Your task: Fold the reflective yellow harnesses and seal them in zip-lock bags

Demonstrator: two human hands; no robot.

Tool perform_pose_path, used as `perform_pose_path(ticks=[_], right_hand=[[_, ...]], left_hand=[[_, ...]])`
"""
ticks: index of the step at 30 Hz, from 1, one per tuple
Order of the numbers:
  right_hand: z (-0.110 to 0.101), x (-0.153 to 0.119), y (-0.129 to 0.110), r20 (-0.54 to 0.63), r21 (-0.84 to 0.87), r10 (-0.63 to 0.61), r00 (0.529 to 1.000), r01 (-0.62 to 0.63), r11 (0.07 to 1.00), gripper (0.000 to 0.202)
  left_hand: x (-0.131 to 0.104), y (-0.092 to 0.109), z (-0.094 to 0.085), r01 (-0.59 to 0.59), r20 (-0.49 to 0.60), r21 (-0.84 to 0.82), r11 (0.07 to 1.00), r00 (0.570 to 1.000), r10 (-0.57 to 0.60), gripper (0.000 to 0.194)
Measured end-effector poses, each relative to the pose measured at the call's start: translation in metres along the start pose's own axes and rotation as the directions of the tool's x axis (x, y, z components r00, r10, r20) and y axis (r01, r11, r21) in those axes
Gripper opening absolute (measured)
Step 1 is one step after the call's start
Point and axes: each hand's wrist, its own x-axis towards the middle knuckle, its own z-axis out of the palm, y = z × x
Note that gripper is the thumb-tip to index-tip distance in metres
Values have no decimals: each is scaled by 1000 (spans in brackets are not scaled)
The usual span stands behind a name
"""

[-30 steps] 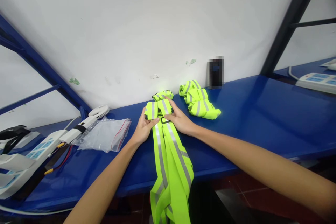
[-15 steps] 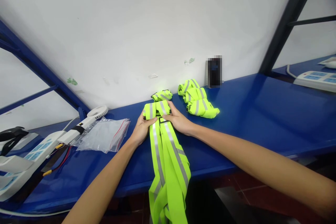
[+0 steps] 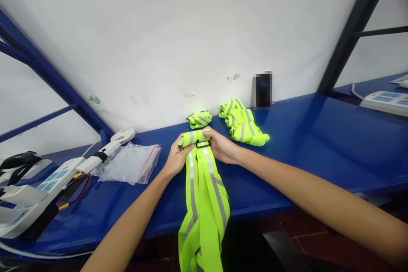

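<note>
Between my hands is a neon-yellow reflective strap harness (image 3: 199, 187) with grey stripes, its top end rolled up and a black buckle just below the roll. My left hand (image 3: 177, 156) is closed on the roll's left end, thumb in front. On the right end, my right hand (image 3: 219, 145) grips with the thumb over the top. The loose straps run down toward me and hang over the table's front edge. Behind the roll lies one rolled harness (image 3: 199, 119), and several more rolled harnesses (image 3: 242, 123) sit in a row to the right.
On the left of the blue table (image 3: 306, 144) lie clear zip bags (image 3: 129, 163), a small white fan (image 3: 123, 135), a power strip (image 3: 54, 185) and wires with yellow connectors (image 3: 75, 202). A pixelated dark object (image 3: 263, 90) leans on the wall. Another power strip (image 3: 387, 101) is far right.
The rolled end has turned over and looks flatter and narrower, with the buckle now showing squarely beneath it. My right thumb has moved up onto the roll. The view has shifted slightly.
</note>
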Motion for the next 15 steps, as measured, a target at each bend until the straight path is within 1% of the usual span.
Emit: perform_pose_path(ticks=[3,5,9,11,13,15], right_hand=[[1,-2,-4,-5,33,13,1000,-13,999,20],[2,-4,-9,18,38,35,999,-36,999,20],[5,-8,-18,67,-37,11,998,-8,999,13],[6,-9,-19,65,-61,0,998,4,998,16],[6,-8,-18,60,-53,-9,998,12,999,21],[5,-5,-15,56,-41,-22,998,25,999,27]], left_hand=[[0,4,0,-62,21,60,996,998,61,29],[1,6,-1,-91,21,89,992,996,90,29],[1,8,-3,-136,25,164,977,991,133,25],[-1,8,-3,-97,21,102,990,995,95,23],[-3,9,-1,-24,20,-36,999,1000,24,26],[-4,10,3,31,13,-170,985,999,-29,33]])
